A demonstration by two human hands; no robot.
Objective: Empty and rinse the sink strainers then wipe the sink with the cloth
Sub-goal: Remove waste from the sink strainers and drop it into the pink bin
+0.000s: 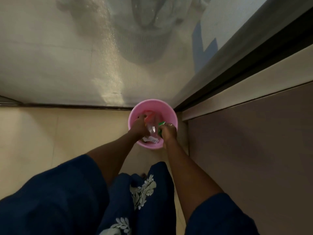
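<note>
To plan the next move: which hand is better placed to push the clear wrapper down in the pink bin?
Probably left: the left hand is at the clear wrapper inside the pink bin; the right hand grips a green item.

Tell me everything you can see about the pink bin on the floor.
The pink bin is round, open-topped, plastic-looking, standing upright on the pale floor in the corner beside the cabinet. Wrappers and clear plastic lie inside. The left hand and right hand reach into its mouth; whether they touch it is unclear.
</note>
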